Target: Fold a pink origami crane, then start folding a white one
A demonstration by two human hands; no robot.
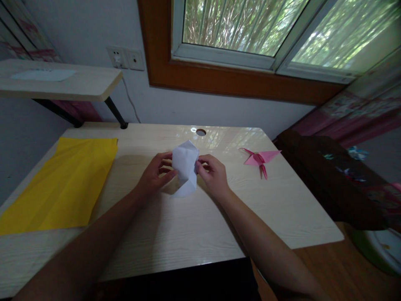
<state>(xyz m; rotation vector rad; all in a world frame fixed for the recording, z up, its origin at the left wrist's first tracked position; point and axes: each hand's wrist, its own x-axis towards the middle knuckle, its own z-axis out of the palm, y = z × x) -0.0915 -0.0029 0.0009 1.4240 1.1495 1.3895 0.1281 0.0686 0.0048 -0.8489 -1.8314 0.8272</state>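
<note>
A partly folded sheet of white paper (185, 163) is held up over the middle of the desk, between both hands. On its left edge my left hand (156, 172) grips it with the thumb in front and the fingers behind. My right hand (213, 172) pinches the right edge between thumb and fingers. The lower part of the paper bends into a flap with a pointed corner. To the right lies a pink origami crane (259, 159), its wings spread, apart from my hands.
Yellow sheet material (62, 184) lies on the left of the pale desk (188, 238). A raised shelf (90, 83) on black legs stands at the back left, with white paper (44, 75) on it. A round cable hole (201, 132) is near the back edge, below the window.
</note>
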